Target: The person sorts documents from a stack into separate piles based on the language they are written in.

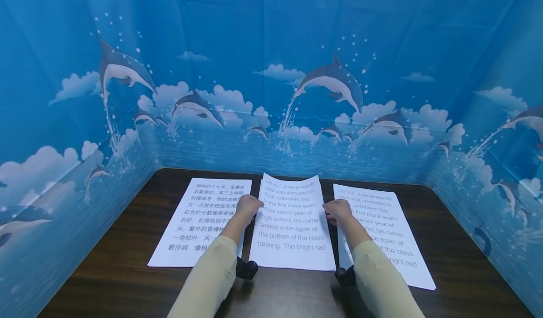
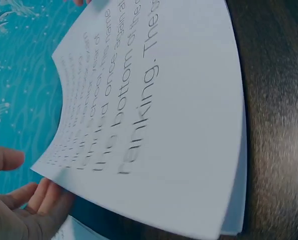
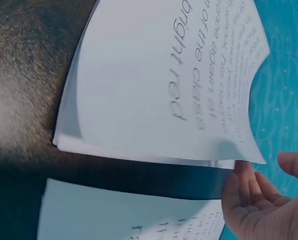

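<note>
A white sheet of paper (image 1: 292, 256) with English print lies in the middle on a stack of sheets, its far edge curling up. At its left edge is my left hand (image 1: 248, 208); in the left wrist view its fingers (image 2: 48, 197) touch the sheet from beneath, with the thumb apart above. My right hand (image 1: 339, 210) is at the opposite edge. In the right wrist view its fingers (image 3: 244, 187) reach under the sheet's side, and the thumb stands away from the paper. Parts of the fingertips are hidden behind the sheet.
Left of the middle stack lies paper with Chinese print (image 1: 169, 249). Another stack with English print (image 1: 417, 271) lies to the right, partly under my right arm. All rest on a dark wooden table (image 1: 114, 247), bordered by a blue dolphin-print curtain (image 1: 237, 35).
</note>
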Tool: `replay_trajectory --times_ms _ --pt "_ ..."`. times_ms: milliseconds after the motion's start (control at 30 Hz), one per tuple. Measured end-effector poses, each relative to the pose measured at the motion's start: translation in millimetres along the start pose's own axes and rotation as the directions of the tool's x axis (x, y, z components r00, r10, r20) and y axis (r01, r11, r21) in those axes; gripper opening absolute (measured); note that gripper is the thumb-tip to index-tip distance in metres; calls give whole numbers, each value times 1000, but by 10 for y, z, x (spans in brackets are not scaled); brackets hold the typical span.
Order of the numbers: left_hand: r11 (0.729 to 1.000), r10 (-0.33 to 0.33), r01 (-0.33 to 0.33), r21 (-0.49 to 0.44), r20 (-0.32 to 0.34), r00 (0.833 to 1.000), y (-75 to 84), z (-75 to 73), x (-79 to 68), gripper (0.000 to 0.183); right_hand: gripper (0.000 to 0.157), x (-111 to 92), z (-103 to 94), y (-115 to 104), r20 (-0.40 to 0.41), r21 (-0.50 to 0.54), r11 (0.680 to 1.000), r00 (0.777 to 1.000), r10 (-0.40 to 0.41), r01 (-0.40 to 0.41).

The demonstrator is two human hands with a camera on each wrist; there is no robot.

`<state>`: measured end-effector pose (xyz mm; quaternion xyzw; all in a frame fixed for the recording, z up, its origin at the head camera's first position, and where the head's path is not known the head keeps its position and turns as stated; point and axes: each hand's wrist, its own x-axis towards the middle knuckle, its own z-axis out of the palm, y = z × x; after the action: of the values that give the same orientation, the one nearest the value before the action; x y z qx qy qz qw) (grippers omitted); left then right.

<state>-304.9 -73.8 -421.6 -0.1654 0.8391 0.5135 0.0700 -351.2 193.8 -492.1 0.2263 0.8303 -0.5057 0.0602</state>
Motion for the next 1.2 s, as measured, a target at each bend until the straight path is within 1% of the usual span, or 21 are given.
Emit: replay_trajectory --times_ms 100,200,300,400,533,733,900,1033,1200 --pt "999 -15 15 -33 -4 1000 -21 16 3 31 34 -327 -56 -169 -2 40 999 1000 20 -20" --pt "1000 5 -6 -12 -12 1000 -60 37 0 26 29 -684 -110 -340 -5 57 997 999 49 -49" --pt "999 41 -41 31 -14 999 -96 52 -26 28 27 -819 -117 -353 1 32 999 999 35 -35" --pt "995 72 -71 69 -11 997 -127 60 -51 34 27 -850 -98 -323 6 -5 1000 1000 15 -15" --pt "991 83 -81 108 -7 997 -141 57 -58 36 30 -831 -68 -296 4 -16 1000 1000 10 -10" --pt "989 96 -94 116 -6 995 -91 39 -69 36 30 -778 -90 -316 -15 -24 999 1000 27 -28" --pt "993 91 -90 77 -8 996 -56 35 -63 36 36 -739 -178 -355 -28 -56 997 999 43 -45" --pt "995 96 -96 20 4 995 -22 52 -52 35 39 -732 -289 -402 -28 -90 995 999 40 -43" --pt "995 95 -95 -6 1 995 94 120 -36 33 39 -715 -448 -444 -23 -88 996 999 27 -29"
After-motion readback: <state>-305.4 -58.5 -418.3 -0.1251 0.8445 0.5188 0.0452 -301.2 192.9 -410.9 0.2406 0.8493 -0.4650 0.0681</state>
